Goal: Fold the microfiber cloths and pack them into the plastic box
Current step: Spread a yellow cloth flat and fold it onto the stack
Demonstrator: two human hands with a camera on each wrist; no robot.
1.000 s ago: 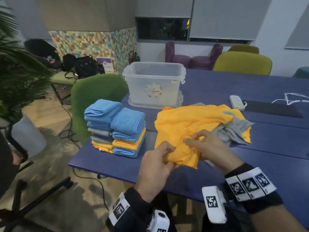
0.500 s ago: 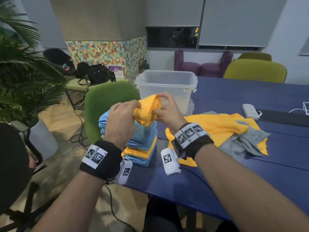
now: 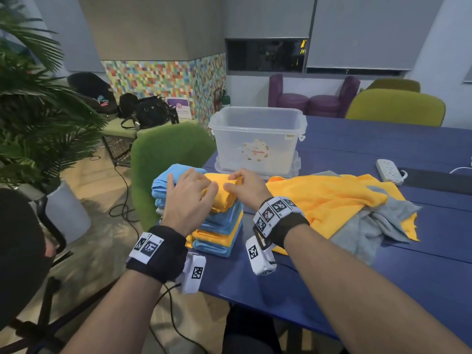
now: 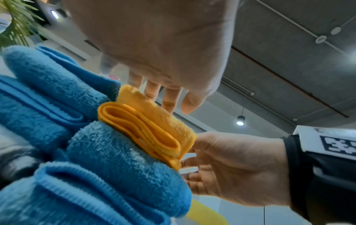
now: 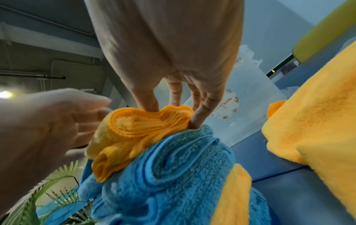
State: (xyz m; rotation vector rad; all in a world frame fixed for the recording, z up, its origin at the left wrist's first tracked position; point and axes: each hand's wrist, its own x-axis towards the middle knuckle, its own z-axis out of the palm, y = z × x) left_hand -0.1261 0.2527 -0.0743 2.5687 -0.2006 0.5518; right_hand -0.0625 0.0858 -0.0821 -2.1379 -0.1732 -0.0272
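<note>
A folded orange cloth (image 3: 224, 198) (image 4: 150, 129) (image 5: 138, 126) lies on top of the right stack of folded blue and orange cloths (image 3: 222, 233) near the table's left edge. My left hand (image 3: 204, 187) rests on its left side with straight fingers (image 4: 169, 99). My right hand (image 3: 237, 185) pinches its right end between thumb and fingers (image 5: 148, 105). A second stack topped by a blue cloth (image 3: 163, 182) stands just to the left. The clear plastic box (image 3: 255, 129) stands behind the stacks, with no cloth visible in it.
Loose orange cloth (image 3: 327, 198) and grey cloth (image 3: 370, 228) lie unfolded on the blue table (image 3: 383, 272) to the right. A white power strip (image 3: 389, 169) lies farther back. A green chair (image 3: 163, 159) and a plant (image 3: 38, 111) stand left of the table.
Both hands lifted the orange cloth from the table, carried it folded leftwards through the air, and have lowered it onto the right stack. The left hand's grip has loosened to straight fingers.
</note>
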